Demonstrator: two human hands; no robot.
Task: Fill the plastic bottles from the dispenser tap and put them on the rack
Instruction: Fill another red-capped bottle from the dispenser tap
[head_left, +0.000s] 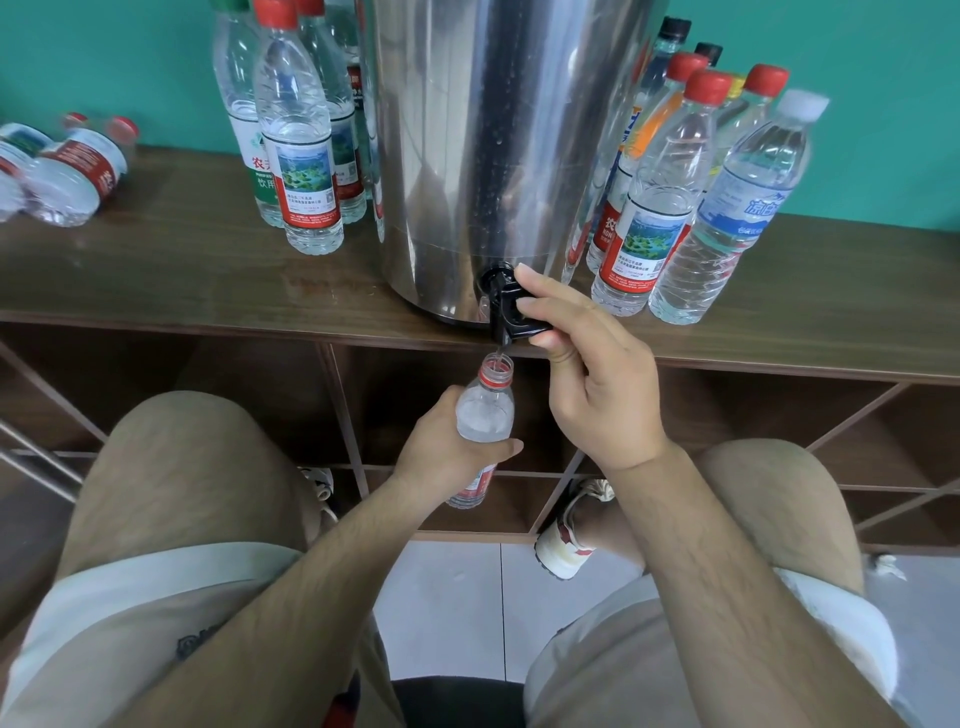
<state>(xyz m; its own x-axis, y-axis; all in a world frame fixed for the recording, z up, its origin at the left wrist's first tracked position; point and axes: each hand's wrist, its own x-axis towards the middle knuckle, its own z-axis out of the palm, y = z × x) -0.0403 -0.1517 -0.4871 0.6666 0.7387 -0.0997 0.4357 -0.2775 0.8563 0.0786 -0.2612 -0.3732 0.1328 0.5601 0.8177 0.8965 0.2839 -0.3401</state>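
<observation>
Uncapped plastic bottle (485, 410), red neck ring, held upright in front of the rack's open compartments, mouth directly under the black tap (511, 312), just apart from the spout; what looks like a thin thread of water between the two. Fill level not readable. Gripped round the body by left hand (447, 452), fingers and thumb wrapped about it, label end hidden below the hand. Tap lever pinched by right hand (587, 374), fingertips over the top, thumb beneath. Tap fixed low on steel dispenser (493, 156), standing at the front edge of the brown rack top (182, 280). Left of dispenser, upright capped bottles (301, 156), close-packed. Right of it, a second upright cluster (660, 208), red, black and white caps. Far left, bottles lying on their sides (67, 171). Nothing between bottle mouth and spout.
</observation>
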